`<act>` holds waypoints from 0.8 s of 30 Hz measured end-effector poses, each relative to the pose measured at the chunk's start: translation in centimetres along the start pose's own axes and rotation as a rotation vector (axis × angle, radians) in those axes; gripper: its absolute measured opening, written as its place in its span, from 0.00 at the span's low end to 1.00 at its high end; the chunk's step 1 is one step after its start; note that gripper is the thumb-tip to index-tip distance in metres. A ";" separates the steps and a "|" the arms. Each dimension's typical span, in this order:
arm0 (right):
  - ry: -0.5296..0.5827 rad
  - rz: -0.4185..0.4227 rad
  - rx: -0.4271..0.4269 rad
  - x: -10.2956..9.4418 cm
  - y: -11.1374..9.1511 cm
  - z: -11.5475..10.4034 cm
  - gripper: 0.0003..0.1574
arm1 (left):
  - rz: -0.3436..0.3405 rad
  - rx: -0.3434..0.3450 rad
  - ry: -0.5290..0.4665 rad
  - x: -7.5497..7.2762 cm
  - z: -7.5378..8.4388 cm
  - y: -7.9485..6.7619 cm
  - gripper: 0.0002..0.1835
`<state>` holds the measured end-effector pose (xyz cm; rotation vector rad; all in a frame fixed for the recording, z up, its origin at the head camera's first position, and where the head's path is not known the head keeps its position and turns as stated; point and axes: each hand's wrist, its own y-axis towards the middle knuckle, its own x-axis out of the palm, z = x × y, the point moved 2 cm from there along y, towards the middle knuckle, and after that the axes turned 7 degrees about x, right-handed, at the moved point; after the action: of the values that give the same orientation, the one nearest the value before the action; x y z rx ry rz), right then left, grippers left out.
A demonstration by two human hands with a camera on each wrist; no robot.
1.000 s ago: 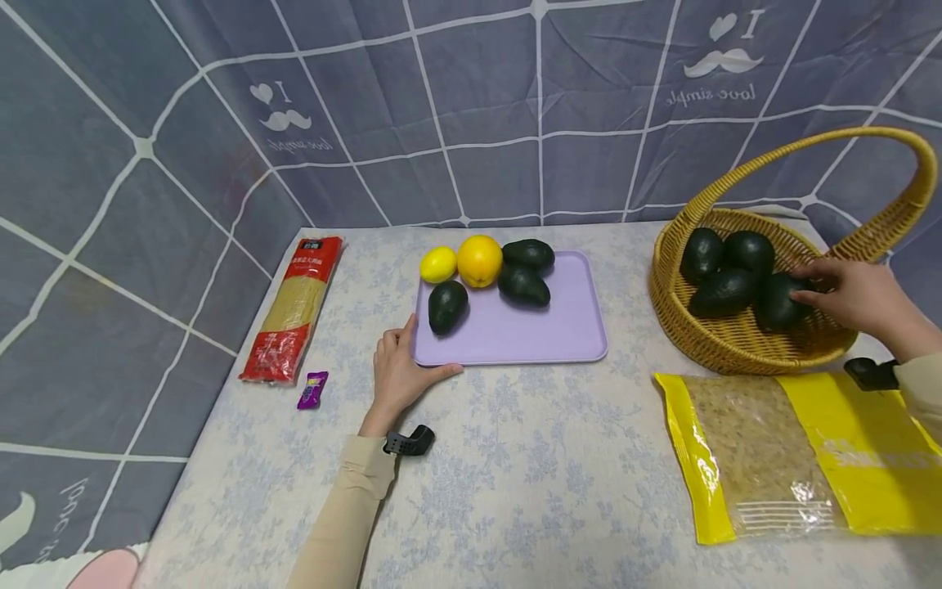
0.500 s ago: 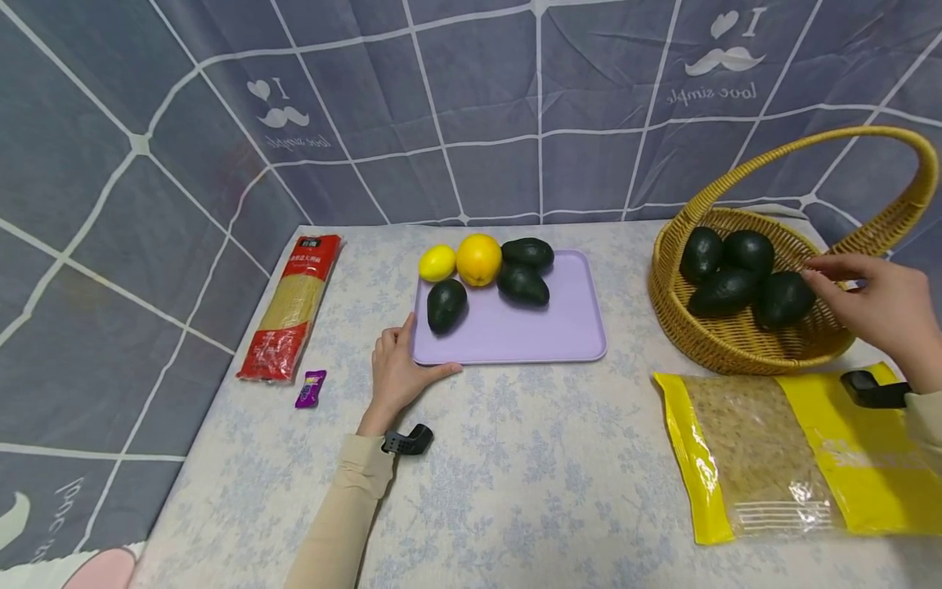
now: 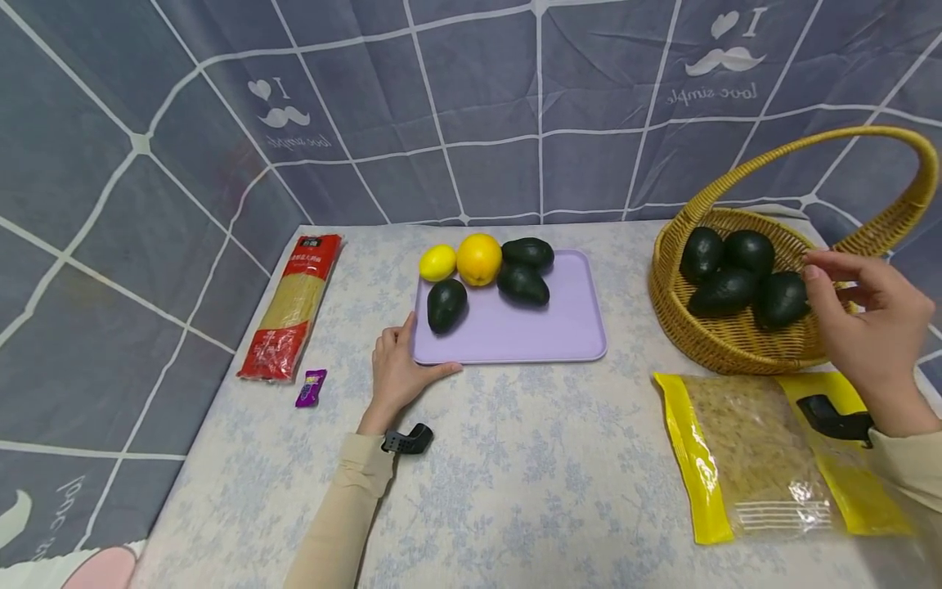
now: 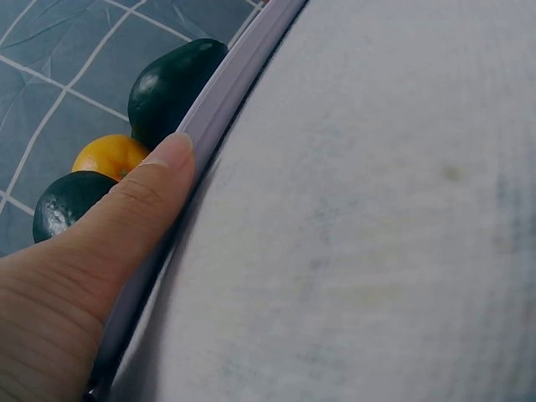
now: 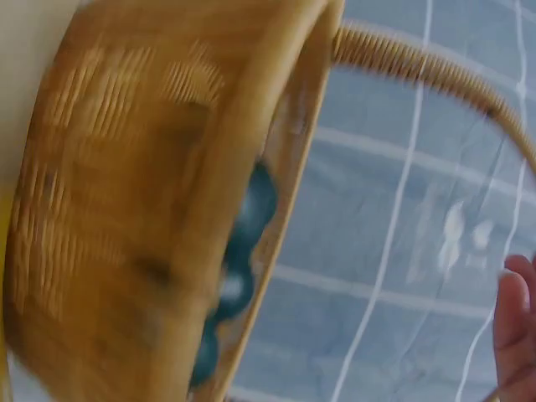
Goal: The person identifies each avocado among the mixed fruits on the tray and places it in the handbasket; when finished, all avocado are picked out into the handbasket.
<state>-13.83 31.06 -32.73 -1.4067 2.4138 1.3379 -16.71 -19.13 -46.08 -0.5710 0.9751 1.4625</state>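
Note:
My left hand (image 3: pixel 397 368) rests at the near left corner of a lilac tray (image 3: pixel 530 335), its thumb along the front edge. In the left wrist view the straight thumb (image 4: pixel 138 201) touches the tray's rim. The tray carries a lemon (image 3: pixel 437 263), an orange (image 3: pixel 480 260) and three avocados, one (image 3: pixel 446 307) close to that hand. My right hand (image 3: pixel 876 319) hovers over the right side of a wicker basket (image 3: pixel 699 339), with nothing seen in its fingers. Several avocados lie in the basket, the nearest (image 3: pixel 782 300) just left of the right hand and apart from it.
A yellow-edged clear bag of pale dry food (image 3: pixel 758 450) lies before the basket, partly under the right forearm. A red pack of noodles (image 3: pixel 292 311) and a small purple wrapped sweet (image 3: pixel 311 388) lie at the left. The basket's tall handle (image 3: pixel 809 143) arches up; a tiled-pattern cloth (image 3: pixel 486 98) hangs behind.
The right hand has let go of the avocado in the basket and drawn back up and toward the near right. The left hand and tray stay put.

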 end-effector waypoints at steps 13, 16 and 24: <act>0.508 -0.021 -0.081 5.3 -1.9 -7.3 0.13 | 0.003 -0.008 -0.013 -0.2 0.1 -0.3 0.64; 0.535 -0.052 -0.110 6.6 -2.2 -8.5 0.12 | 0.006 -0.001 -0.019 -0.3 0.1 -0.3 0.63; 0.566 -0.137 -0.130 9.8 -2.3 -11.0 0.09 | 0.004 0.011 -0.017 -0.1 0.1 -0.2 0.64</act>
<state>-13.97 16.25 -31.50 -2.1938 2.4980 1.2057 -16.50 -19.12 -46.00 -0.5481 0.9717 1.4624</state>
